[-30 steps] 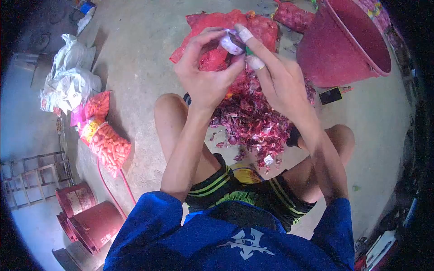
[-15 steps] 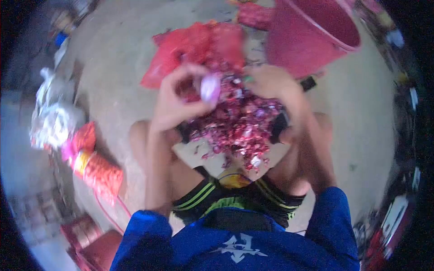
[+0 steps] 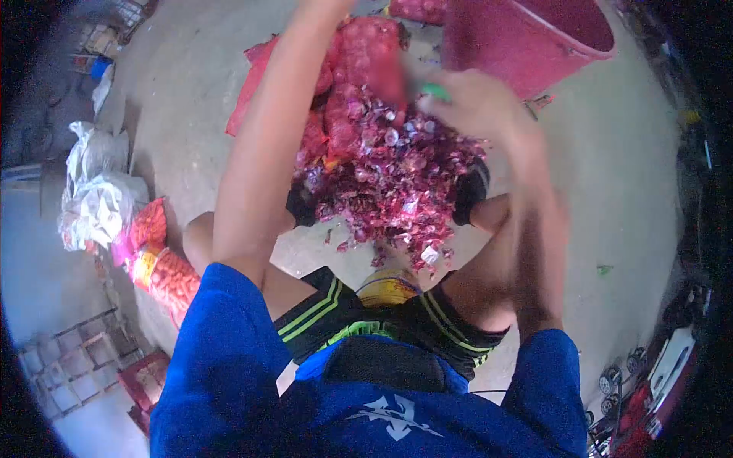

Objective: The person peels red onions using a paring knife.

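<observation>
My right hand [image 3: 481, 107], smeared by motion, is closed around a small tool with a green handle [image 3: 436, 92]; its working end is too blurred to make out. It is above the right side of a pile of red onion skins and onions [image 3: 389, 175] on the floor between my feet. My left forearm [image 3: 263, 145] reaches up across the left of the pile, and its hand is beyond the top edge. Under and behind that arm lies a red mesh sack of onions [image 3: 366, 49], touching the pile.
A large pink-red tub [image 3: 508, 53] stands at the back right, with another red mesh sack [image 3: 418, 9] beside it. White plastic sacks [image 3: 103, 195] and a filled red mesh bag [image 3: 168, 275] lie on the left. Wheeled metal items [image 3: 618, 382] are at the lower right.
My left hand, which held a purple onion over the pile, has gone forward out of the top of view. My right hand has shifted slightly up and right with the green-handled tool.
</observation>
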`<state>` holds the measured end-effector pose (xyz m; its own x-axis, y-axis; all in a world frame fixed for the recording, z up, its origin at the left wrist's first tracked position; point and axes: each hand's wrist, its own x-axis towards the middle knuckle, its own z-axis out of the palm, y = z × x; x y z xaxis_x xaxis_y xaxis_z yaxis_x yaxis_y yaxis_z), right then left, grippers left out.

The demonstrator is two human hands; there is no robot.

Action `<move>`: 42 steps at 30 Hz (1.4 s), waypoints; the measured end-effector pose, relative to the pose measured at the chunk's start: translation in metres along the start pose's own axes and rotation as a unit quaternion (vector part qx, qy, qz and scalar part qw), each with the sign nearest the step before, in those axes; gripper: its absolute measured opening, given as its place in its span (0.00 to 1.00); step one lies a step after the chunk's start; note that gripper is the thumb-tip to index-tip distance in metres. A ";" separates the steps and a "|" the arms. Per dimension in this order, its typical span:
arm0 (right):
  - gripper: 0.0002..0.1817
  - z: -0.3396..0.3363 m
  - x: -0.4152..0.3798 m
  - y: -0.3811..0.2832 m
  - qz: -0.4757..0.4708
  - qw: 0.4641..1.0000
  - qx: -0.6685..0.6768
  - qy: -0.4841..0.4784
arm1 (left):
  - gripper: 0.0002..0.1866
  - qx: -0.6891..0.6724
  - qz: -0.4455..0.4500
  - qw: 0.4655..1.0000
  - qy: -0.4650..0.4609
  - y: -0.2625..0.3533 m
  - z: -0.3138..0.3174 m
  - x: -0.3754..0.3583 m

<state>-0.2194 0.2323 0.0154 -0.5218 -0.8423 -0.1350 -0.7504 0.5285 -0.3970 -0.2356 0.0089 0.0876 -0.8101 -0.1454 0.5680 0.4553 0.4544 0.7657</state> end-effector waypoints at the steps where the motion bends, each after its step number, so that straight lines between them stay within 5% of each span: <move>1: 0.28 -0.001 -0.006 0.019 -0.016 1.000 0.004 0.026 | 0.23 -0.071 -0.071 0.995 -0.010 -0.034 -0.016 -0.031; 6: 0.33 -0.020 -0.030 0.037 0.022 0.999 0.023 0.035 | 0.15 0.245 -0.259 0.934 -0.034 -0.181 -0.047 -0.220; 7: 0.33 -0.021 -0.029 0.034 0.021 0.999 0.016 0.034 | 0.21 0.256 -0.285 0.921 -0.069 -0.195 -0.040 -0.240; 10: 0.33 -0.024 -0.025 0.031 0.020 1.000 0.011 0.012 | 0.30 0.403 -0.196 0.875 -0.184 -0.229 -0.014 -0.271; 13: 0.33 -0.022 -0.024 0.032 0.019 1.000 0.010 0.014 | 0.35 0.458 -0.238 0.823 -0.239 -0.242 0.006 -0.263; 17: 0.32 -0.018 -0.023 0.036 0.033 0.999 0.037 0.014 | 0.35 0.464 -0.204 0.833 -0.222 -0.295 0.000 -0.278; 21: 0.30 -0.017 -0.022 0.043 0.022 1.000 0.018 0.008 | 0.34 0.330 -0.173 0.919 -0.128 -0.285 -0.015 -0.271; 24: 0.29 -0.004 -0.019 0.058 -0.053 0.994 -0.016 0.091 | 0.28 0.220 -0.206 0.952 -0.052 -0.233 -0.028 -0.242; 25: 0.30 -0.001 -0.013 0.061 -0.111 0.985 -0.007 0.133 | 0.25 -0.006 -0.309 0.951 0.024 -0.223 -0.035 -0.233; 26: 0.30 0.000 -0.009 0.059 -0.169 0.970 0.002 0.174 | 0.21 -0.233 -0.389 0.886 0.097 -0.212 -0.041 -0.223; 28: 0.30 -0.002 -0.003 0.044 -0.145 0.973 0.075 0.163 | 0.22 -0.282 -0.414 0.858 0.112 -0.126 -0.052 -0.193; 30: 0.31 -0.010 0.002 0.025 -0.122 0.970 0.145 0.152 | 0.26 -0.438 -0.454 0.766 0.126 -0.066 -0.063 -0.175; 32: 0.30 -0.021 0.003 0.000 -0.075 0.974 0.195 0.091 | 0.27 -0.453 -0.433 0.770 0.119 -0.030 -0.071 -0.176; 33: 0.27 -0.015 0.006 -0.009 -0.139 0.957 0.201 0.156 | 0.29 -0.471 -0.423 0.767 0.111 -0.017 -0.074 -0.180; 37: 0.25 -0.009 0.009 -0.044 -0.164 0.952 0.212 0.148 | 0.29 -0.567 -0.353 0.739 0.090 0.009 -0.091 -0.209; 40: 0.24 0.001 0.015 -0.065 -0.203 0.946 0.190 0.164 | 0.29 -0.528 -0.271 0.793 0.138 0.017 -0.093 -0.229; 42: 0.25 0.010 0.015 -0.078 -0.239 0.921 0.239 0.196 | 0.31 -0.558 -0.254 0.775 0.155 0.015 -0.101 -0.232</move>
<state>-0.1643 0.1773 0.0354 -0.3552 -0.8138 0.4599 -0.7172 -0.0783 -0.6925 -0.0037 -0.0396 -0.0022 -0.9402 -0.3399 0.0207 0.2836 -0.7480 0.6000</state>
